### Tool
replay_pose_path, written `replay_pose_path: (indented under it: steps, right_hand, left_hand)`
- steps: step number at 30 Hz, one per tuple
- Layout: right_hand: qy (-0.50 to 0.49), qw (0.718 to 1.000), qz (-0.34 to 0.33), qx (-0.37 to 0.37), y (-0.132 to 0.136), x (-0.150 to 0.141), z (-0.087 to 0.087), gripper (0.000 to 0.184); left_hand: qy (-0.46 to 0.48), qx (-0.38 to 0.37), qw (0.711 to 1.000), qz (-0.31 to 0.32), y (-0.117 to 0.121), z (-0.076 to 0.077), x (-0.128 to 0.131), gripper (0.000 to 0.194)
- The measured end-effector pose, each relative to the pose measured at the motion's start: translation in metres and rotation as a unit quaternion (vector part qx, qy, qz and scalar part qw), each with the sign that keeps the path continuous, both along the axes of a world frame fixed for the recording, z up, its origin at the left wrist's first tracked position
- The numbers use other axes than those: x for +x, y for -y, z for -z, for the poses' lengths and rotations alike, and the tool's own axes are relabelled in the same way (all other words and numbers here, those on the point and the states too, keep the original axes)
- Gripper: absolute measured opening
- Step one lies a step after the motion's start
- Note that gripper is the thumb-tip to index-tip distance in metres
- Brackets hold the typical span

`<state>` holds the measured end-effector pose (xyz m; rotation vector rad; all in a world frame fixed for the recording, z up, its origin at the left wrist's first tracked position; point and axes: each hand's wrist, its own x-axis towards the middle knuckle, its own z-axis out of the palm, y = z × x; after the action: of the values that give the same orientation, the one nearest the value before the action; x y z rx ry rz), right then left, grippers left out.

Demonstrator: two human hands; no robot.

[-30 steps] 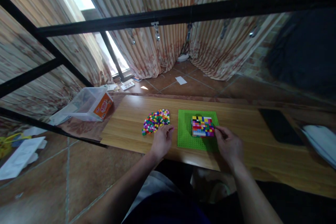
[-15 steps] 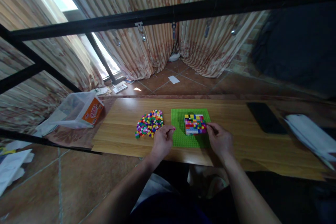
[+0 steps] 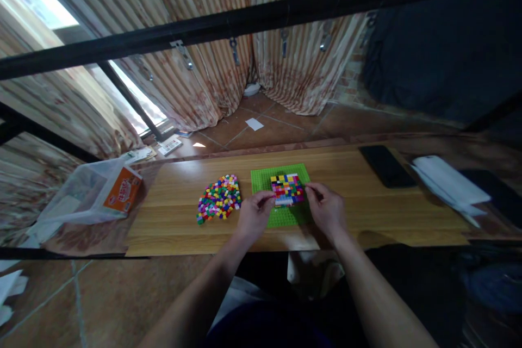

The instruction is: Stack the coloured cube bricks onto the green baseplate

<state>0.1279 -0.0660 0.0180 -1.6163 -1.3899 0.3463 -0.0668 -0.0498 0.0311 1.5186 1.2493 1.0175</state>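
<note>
The block of stacked bricks [image 3: 287, 190] in front of you sits on the green baseplate [image 3: 281, 221], toward its far side, with a mixed top of yellow, red, blue, white, pink and green. Your left hand [image 3: 252, 216] is at the block's left edge, thumb and forefinger pinched on a small pink brick [image 3: 273, 194]. Your right hand [image 3: 327, 209] is at the opposite edge, its fingertips brought near each other; you cannot tell from this view whether they grip anything. To the left of the baseplate, a loose pile of bricks [image 3: 220, 198] in many colours is spread on the wood-grain table [image 3: 175, 236]. Over on your right lie a flat black slab [image 3: 387, 166] and, beyond it, a white flat object [image 3: 451, 180]. Past the table's left end stands a clear plastic box [image 3: 84, 196] with an orange label. Farther out, a white sheet [image 3: 254, 124] lies on the tiled floor before striped curtains [image 3: 204, 70], and a black bar [image 3: 207, 24] crosses above the table.
</note>
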Motion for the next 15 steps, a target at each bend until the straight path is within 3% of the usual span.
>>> replay_pose_path:
  steps: [4,8,15]
  right_hand:
    - [-0.01,1.0,-0.003,-0.003,-0.001,-0.001,0.0,0.031]
    - [-0.009,1.0,-0.009,-0.008,-0.003,-0.002,0.002,0.029]
    - [0.009,1.0,-0.011,-0.013,-0.005,-0.001,0.004,0.028]
  left_hand:
    - [-0.021,0.035,0.999,-0.003,-0.004,-0.002,0.009,0.01]
    - [-0.107,0.096,0.989,0.015,-0.008,-0.009,0.016,0.011]
    - [-0.297,0.186,0.934,0.07,-0.012,-0.019,0.026,0.02]
